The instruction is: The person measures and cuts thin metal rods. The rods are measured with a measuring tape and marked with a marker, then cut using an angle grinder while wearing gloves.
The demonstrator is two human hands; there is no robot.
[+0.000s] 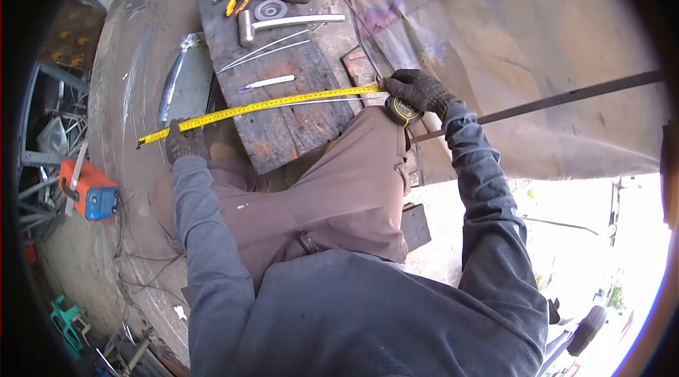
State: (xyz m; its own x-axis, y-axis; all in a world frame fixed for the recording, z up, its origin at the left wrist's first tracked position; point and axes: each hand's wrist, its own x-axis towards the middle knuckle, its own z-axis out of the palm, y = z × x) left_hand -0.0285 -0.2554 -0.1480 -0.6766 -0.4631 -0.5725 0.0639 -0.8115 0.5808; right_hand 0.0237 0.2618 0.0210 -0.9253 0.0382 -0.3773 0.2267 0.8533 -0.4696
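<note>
A yellow tape measure blade (269,104) is stretched across my lap and over a dark wooden board (283,135). My right hand (421,90), in a dark knit glove, is closed around the black tape measure case (402,112) at the right end. Toward the left end, my gloved left hand (185,143) grips the blade close to its hooked tip, with the fingers partly hidden by the tape. A thin pale rod lies just under the blade near the case. On the board beyond the tape rests a white pen-like marker (267,83).
Farther up the board lie thin metal rods (265,50), a hammer (297,21), a grinding disc (271,10) and orange-handled pliers (242,1). A long dark metal bar (580,95) extends rightward over a stained sheet (552,23). At left stands an orange-and-blue machine (88,191) with cables.
</note>
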